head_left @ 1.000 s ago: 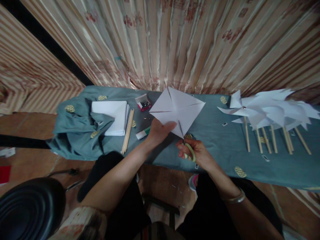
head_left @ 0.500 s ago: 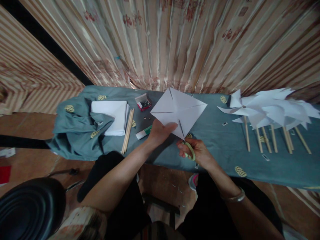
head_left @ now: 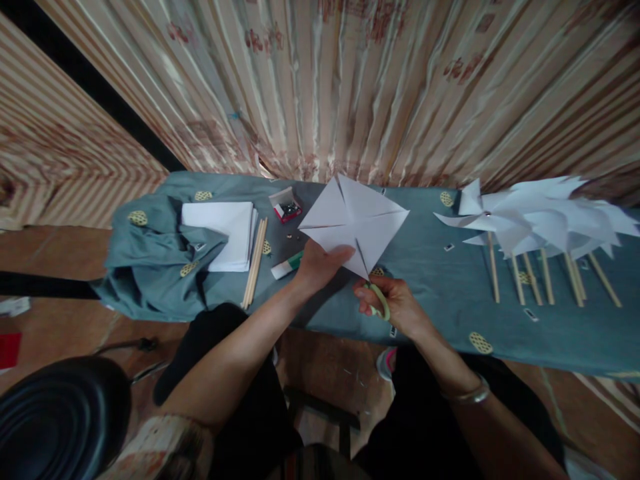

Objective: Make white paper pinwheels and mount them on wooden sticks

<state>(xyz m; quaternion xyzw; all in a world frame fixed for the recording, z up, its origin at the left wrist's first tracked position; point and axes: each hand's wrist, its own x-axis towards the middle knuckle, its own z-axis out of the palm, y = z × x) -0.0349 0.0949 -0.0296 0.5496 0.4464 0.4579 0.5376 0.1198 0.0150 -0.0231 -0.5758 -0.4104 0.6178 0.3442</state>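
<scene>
A square sheet of white paper (head_left: 370,203) is turned corner-down above the table, with slits running in from its corners. My left hand (head_left: 320,263) pinches its lower left side, thumb on top and the other fingers hidden underneath. My right hand (head_left: 390,300) grips scissors (head_left: 383,301) with light green handles. The blades lie at the sheet's near corner, one dark blade showing on top of the paper along the slit there. Just left of my left hand lies a green and white tube (head_left: 287,266), partly covered by that hand.
Left of the hands are a small red and white box of pins (head_left: 286,205), several wooden sticks (head_left: 255,262) and a stack of white paper (head_left: 225,227). Several paper pinwheels (head_left: 530,213) on sticks lie at the right. A teal cloth (head_left: 430,320) covers the table; a curtain (head_left: 320,87) hangs behind.
The paper has shifted very slightly to the left, its right corner most visibly. Both hands keep their holds, and the scissors stay at the near corner.
</scene>
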